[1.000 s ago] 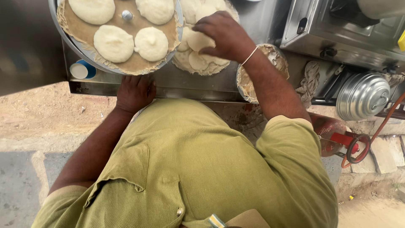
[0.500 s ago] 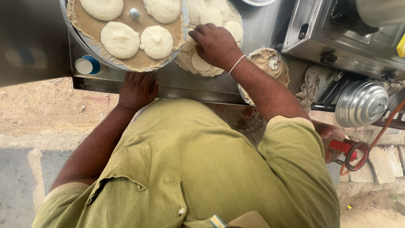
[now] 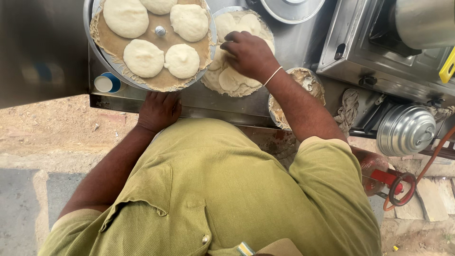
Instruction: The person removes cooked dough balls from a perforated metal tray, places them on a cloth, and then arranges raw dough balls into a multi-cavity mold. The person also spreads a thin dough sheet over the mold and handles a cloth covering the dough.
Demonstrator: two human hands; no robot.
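Right hand (image 3: 249, 56) is seen knuckles-up, fingers curled down onto a pile of flat white cakes (image 3: 232, 78); whether one is pinched can't be told, as fingertips are hidden under the hand. Cakes are pale, round, soft-looking w/ smooth domed tops, overlapping on a cloth-lined round tray (image 3: 222, 12) directly under the hand. A thin white bangle is worn at the wrist.

Left hand (image 3: 159, 110) is laid palm-down w/ fingers spread, nothing gripped, on the front edge of the steel table (image 3: 208, 102). Just above its fingers a second tray (image 3: 97, 42) is seen, lined w/ brown frayed cloth and carrying four more white cakes (image 3: 143, 58) around a small metal centre knob. A blue-and-white cup (image 3: 107, 83) sits just left of this hand, beside the tray rim.

Near the right forearm, on its outer side, a cloth-lined bowl (image 3: 303, 80) w/ batter smears is seen. Further right: a steel stove box (image 3: 360, 52), a ribbed metal lid (image 3: 406, 129), an orange hose (image 3: 438, 154).
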